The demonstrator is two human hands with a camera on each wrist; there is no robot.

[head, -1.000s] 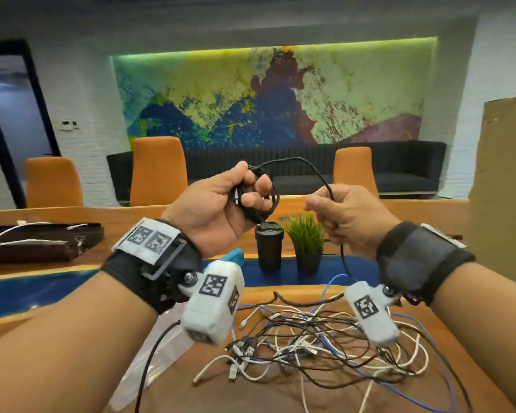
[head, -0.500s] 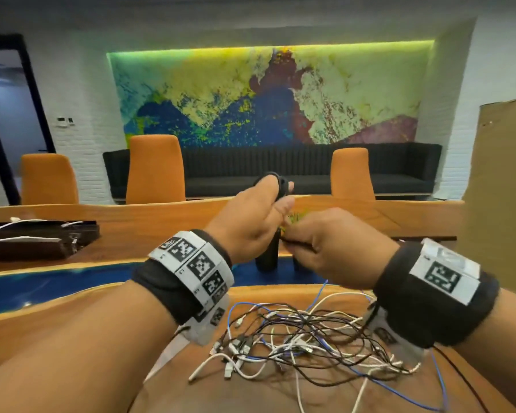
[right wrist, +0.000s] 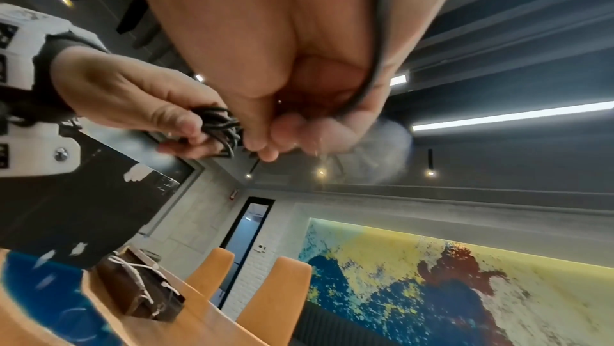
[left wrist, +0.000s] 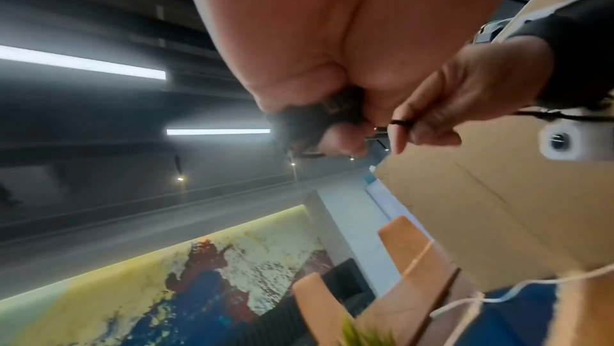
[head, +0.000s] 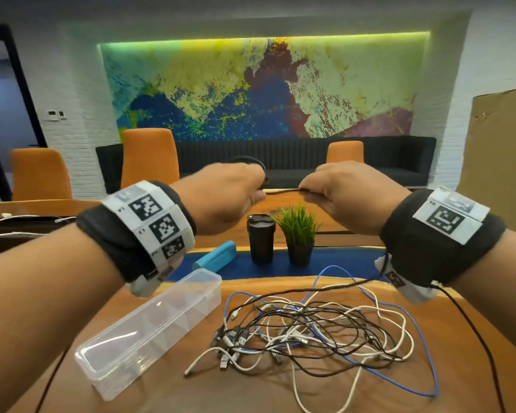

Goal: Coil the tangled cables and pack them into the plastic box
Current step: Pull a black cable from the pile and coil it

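Barely begun: left grip (head: 224, 194) clutching black cable coil (right wrist: 217, 126), right grip (head: 352, 195) pinching its tail, plastic box (head: 149, 332) unfilled, tangled cables (head: 316, 329) heaped mid-counter (head: 251, 391).

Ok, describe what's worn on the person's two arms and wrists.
Both forearms are bare, with no sleeves. The left wrist carries a black fabric wrist band with a white strip of three square black-and-white coded markers, labelled beside them. The right wrist's black fabric band bears a white patch with one such marker. A white plastic camera housing hangs under each, trailing a thin black lead.
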